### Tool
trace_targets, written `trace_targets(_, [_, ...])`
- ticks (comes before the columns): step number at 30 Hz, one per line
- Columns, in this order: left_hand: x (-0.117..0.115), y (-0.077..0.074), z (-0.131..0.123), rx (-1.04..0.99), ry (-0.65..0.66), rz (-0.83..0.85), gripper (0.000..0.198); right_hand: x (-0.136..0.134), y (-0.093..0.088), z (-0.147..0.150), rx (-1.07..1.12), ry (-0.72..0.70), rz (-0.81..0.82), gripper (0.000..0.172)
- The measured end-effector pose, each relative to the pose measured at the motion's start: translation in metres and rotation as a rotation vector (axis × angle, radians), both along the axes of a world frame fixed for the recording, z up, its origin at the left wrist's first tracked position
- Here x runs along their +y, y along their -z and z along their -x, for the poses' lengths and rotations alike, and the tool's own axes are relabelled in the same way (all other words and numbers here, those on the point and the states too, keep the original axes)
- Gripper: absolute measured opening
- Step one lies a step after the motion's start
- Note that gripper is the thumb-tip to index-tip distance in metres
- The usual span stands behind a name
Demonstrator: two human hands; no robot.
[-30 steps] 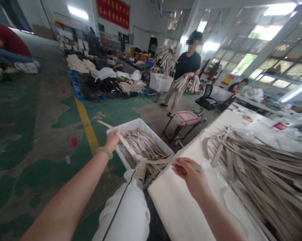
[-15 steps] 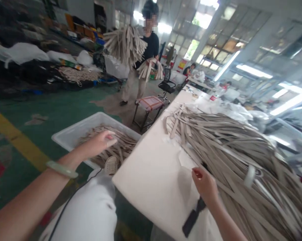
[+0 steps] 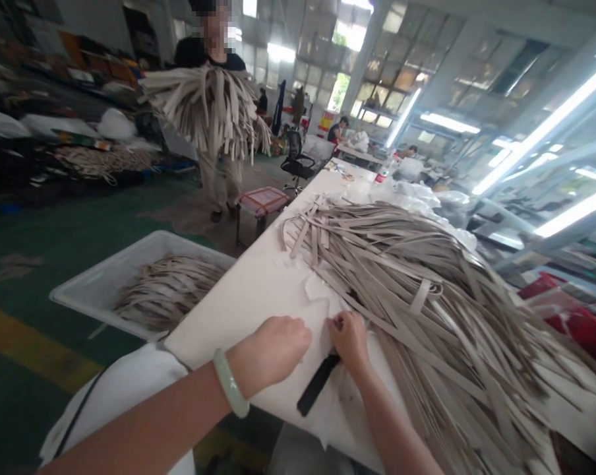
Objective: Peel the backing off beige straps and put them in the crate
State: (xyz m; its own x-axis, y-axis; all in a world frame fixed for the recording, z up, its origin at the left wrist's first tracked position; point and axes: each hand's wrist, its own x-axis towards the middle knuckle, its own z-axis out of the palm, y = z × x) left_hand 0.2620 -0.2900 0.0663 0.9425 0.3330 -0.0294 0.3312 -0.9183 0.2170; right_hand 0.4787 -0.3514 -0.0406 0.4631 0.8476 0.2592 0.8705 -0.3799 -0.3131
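My left hand (image 3: 273, 346), with a green bangle (image 3: 231, 382) at the wrist, is over the near part of the white table (image 3: 243, 297). Its fingers are curled closed, and whatever they hold is hidden. Just right of it, my right hand (image 3: 348, 336) pinches with thumb and forefinger; I cannot make out anything between them. A black strip-like object (image 3: 318, 384) lies below my right hand at the table's front edge. Thin white sheets (image 3: 322, 293) are just beyond the hands. A large heap of beige-grey strips (image 3: 407, 264) covers the table's right side.
A white bin (image 3: 100, 277) with more strips stands on the floor at the left. Beyond it a person (image 3: 219, 178) carries a big bundle of strips (image 3: 209, 109). A stool (image 3: 262, 201), an office chair (image 3: 295, 161) and a bottle (image 3: 381, 173) are farther back.
My left hand has moved right, from above the bin to over the table, and its fingers have closed. The person with the bundle has come nearer. The view has turned right.
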Motion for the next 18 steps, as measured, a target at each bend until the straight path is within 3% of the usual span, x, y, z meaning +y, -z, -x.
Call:
trace_targets(2, [0.004, 0.019, -0.014, -0.168, -0.01, -0.065, 0.028, 0.0, -0.008, 0.007, -0.003, -0.097, 0.029, 0.016])
trace_targets(5, [0.014, 0.041, -0.028, -0.355, 0.114, -0.132, 0.037, -0.006, -0.025, 0.025, 0.012, -0.298, 0.092, 0.015])
trace_targets(7, [0.019, 0.047, -0.032, -0.305, 0.209, -0.054, 0.032, -0.013, -0.038, 0.037, 0.08, -0.425, 0.142, 0.018])
trace_targets(9, [0.022, 0.047, -0.033, -0.19, 0.192, 0.104, 0.023, -0.02, -0.05, 0.043, 0.236, -0.485, 0.153, 0.022])
trace_targets(11, [0.023, 0.041, -0.03, -0.112, 0.131, 0.261, 0.016, -0.027, -0.06, 0.043, 0.466, -0.435, 0.125, 0.02])
trace_targets(15, [0.02, 0.024, -0.017, -0.103, 0.062, 0.48, 0.024, -0.046, -0.064, 0.037, 0.982, -0.263, 0.053, 0.008])
trace_targets(18, [0.016, 0.021, -0.006, 0.247, 0.097, 0.943, 0.024, -0.061, -0.055, 0.044, 1.172, -0.193, 0.009, 0.011])
